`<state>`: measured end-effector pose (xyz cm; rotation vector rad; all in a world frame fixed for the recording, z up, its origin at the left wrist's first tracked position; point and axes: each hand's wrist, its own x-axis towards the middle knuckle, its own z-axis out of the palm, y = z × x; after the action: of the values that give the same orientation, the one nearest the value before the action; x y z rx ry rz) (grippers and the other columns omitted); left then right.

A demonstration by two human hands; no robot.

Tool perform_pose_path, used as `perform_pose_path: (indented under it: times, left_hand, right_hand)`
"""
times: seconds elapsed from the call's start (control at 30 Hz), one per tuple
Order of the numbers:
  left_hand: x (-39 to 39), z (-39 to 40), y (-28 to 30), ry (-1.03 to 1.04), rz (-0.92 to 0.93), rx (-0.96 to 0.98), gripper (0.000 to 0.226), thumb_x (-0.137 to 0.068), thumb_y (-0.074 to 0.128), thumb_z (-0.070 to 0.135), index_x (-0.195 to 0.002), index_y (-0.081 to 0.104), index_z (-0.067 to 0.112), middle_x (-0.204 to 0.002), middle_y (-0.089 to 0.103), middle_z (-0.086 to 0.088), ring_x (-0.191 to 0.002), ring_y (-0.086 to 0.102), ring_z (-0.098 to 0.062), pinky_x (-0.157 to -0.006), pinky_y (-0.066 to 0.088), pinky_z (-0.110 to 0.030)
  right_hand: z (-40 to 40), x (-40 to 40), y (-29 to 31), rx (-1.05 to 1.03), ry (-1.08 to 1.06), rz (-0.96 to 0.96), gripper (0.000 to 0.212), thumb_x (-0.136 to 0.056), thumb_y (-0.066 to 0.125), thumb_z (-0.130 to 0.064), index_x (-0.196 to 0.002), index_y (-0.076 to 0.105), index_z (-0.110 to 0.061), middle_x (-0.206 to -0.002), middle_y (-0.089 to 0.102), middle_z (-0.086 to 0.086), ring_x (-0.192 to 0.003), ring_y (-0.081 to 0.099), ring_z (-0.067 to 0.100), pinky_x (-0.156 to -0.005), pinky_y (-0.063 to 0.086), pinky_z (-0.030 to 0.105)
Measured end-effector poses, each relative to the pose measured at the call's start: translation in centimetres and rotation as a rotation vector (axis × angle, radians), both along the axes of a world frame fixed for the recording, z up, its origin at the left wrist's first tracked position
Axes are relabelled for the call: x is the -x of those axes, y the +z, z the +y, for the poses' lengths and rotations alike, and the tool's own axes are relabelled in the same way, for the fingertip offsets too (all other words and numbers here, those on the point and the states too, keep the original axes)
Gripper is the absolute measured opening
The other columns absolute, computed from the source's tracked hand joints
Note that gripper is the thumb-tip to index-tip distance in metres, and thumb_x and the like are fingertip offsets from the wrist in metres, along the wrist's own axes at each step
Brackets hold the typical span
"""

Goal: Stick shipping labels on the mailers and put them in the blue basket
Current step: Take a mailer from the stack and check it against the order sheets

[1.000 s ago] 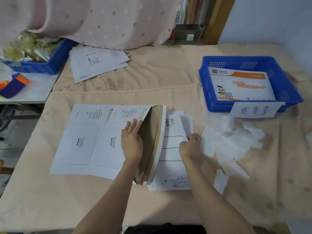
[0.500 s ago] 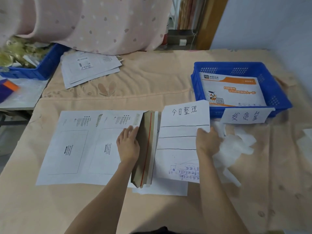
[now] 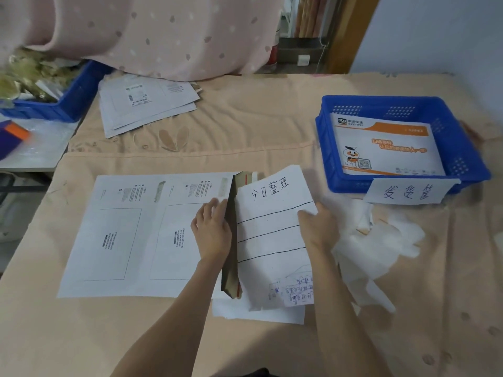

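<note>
Since a second ago the handwritten sheet (image 3: 272, 240) has lifted clear, pinched at its right edge by the right hand (image 3: 318, 227). Left hand (image 3: 212, 232), fingers straight, props the stiff, light cardboard mailer (image 3: 231, 238) on edge at frame centre, long axis running near-to-far; grip its long edges. Blue basket (image 3: 462, 148) sits upper right.
</note>
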<state>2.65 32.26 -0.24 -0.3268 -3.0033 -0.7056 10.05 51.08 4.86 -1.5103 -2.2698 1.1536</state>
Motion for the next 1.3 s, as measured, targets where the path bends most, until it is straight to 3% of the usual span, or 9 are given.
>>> perform_pose_path:
  times: [0.3, 0.43, 0.57, 0.73, 0.9, 1.07, 1.3]
  left_hand:
    - [-0.1, 0.0, 0.0, -0.057, 0.039, -0.013, 0.051, -0.082, 0.055, 0.003, -0.129, 0.056, 0.023, -0.135, 0.052, -0.004, -0.119, 0.048, -0.032, -0.093, 0.038, -0.047]
    - [0.0, 0.3, 0.5, -0.066, 0.036, -0.035, 0.049, -0.085, 0.046, 0.015, -0.132, 0.054, 0.024, -0.137, 0.051, -0.003, -0.121, 0.045, -0.031, -0.094, 0.036, -0.046]
    - [0.2, 0.5, 1.0, -0.049, 0.033, -0.069, 0.049, -0.086, 0.040, 0.021, -0.133, 0.053, 0.024, -0.139, 0.050, -0.003, -0.124, 0.042, -0.030, -0.097, 0.033, -0.045]
    - [0.4, 0.8, 1.0, -0.045, 0.055, -0.150, 0.050, -0.088, 0.031, 0.023, -0.132, 0.054, 0.020, -0.140, 0.049, -0.005, -0.133, 0.037, -0.030, -0.108, 0.025, -0.044]
    - [0.5, 0.9, 0.9, -0.072, -0.019, -0.287, 0.047, -0.093, 0.034, 0.011, -0.138, 0.047, 0.018, -0.153, 0.033, -0.006, -0.146, 0.016, -0.024, -0.119, 0.008, -0.042]
    - [-0.1, 1.8, 1.4, -0.076, -0.057, -0.358, 0.048, -0.095, 0.037, 0.002, -0.139, 0.045, 0.017, -0.153, 0.033, -0.005, -0.147, 0.015, -0.021, -0.120, 0.006, -0.040]
    - [-0.5, 2.6, 2.1, -0.083, -0.063, -0.416, 0.047, -0.096, 0.036, 0.002, -0.139, 0.045, 0.019, -0.154, 0.032, -0.004, -0.147, 0.016, -0.018, -0.120, 0.005, -0.036]
  right_hand:
    - [-0.9, 2.4, 0.5, 0.024, 0.020, 0.046, 0.017, -0.080, 0.051, -0.011, -0.094, 0.062, -0.009, -0.089, 0.066, 0.003, -0.082, 0.058, 0.030, -0.071, 0.045, 0.033]
    - [-1.2, 2.9, 0.5, 0.006, 0.070, 0.037, 0.016, -0.081, 0.050, -0.011, -0.094, 0.061, -0.012, -0.082, 0.060, 0.001, -0.077, 0.052, 0.027, -0.072, 0.045, 0.032]
    - [-1.5, 2.7, 0.1, 0.134, 0.080, 0.039, 0.011, -0.078, 0.054, -0.016, -0.089, 0.058, -0.015, -0.082, 0.064, -0.002, -0.079, 0.058, 0.025, -0.072, 0.048, 0.031]
    - [-1.9, 2.2, 0.1, 0.301, 0.169, 0.050, 0.017, -0.076, 0.062, -0.012, -0.085, 0.053, -0.024, -0.076, 0.062, -0.010, -0.068, 0.058, 0.011, -0.052, 0.041, 0.020]
    - [-2.4, 2.1, -0.2, 0.318, 0.235, 0.022, 0.021, -0.075, 0.061, -0.015, -0.092, 0.056, -0.026, -0.080, 0.065, -0.009, -0.074, 0.062, 0.015, -0.063, 0.049, 0.027]
    - [-3.6, 2.9, -0.2, 0.361, 0.253, 0.105, 0.028, -0.078, 0.064, -0.007, -0.104, 0.061, -0.017, -0.090, 0.066, -0.004, -0.083, 0.061, 0.020, -0.066, 0.044, 0.025]
    - [-4.7, 3.9, -0.3, 0.372, 0.301, 0.121, 0.033, -0.079, 0.065, -0.008, -0.110, 0.060, -0.018, -0.098, 0.067, -0.003, -0.087, 0.060, 0.018, -0.069, 0.042, 0.023]
